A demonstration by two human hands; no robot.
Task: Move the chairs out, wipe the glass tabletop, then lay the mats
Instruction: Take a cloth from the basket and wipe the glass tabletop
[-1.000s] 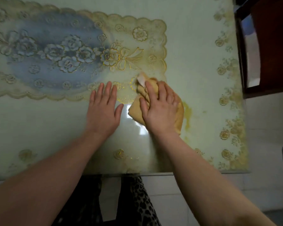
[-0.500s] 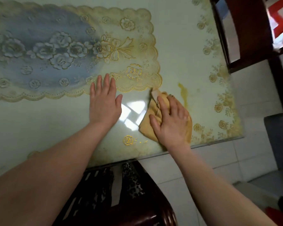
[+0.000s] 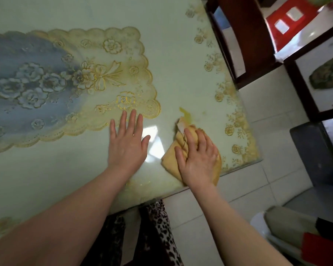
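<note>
The glass tabletop (image 3: 181,64) fills most of the view, pale green with gold flower prints along its right edge. My right hand (image 3: 198,160) presses a folded yellow cloth (image 3: 171,158) flat on the glass near the table's near right corner. A yellow smear (image 3: 186,114) lies on the glass just beyond the cloth. My left hand (image 3: 128,141) rests flat on the glass with straight fingers, its fingertips at the edge of a blue and gold floral mat (image 3: 56,89) spread over the left part.
A dark wooden chair (image 3: 244,35) stands at the table's far right side. White floor tiles (image 3: 258,185) show to the right, with a dark box (image 3: 315,150) and a rolled bundle (image 3: 296,233) at the lower right. Leopard-print clothing (image 3: 158,231) hangs below the near edge.
My right hand has drawn the cloth toward me and rightward, off the mat's corner to the near right corner, uncovering a yellow smear. My left hand stayed flat by the mat.
</note>
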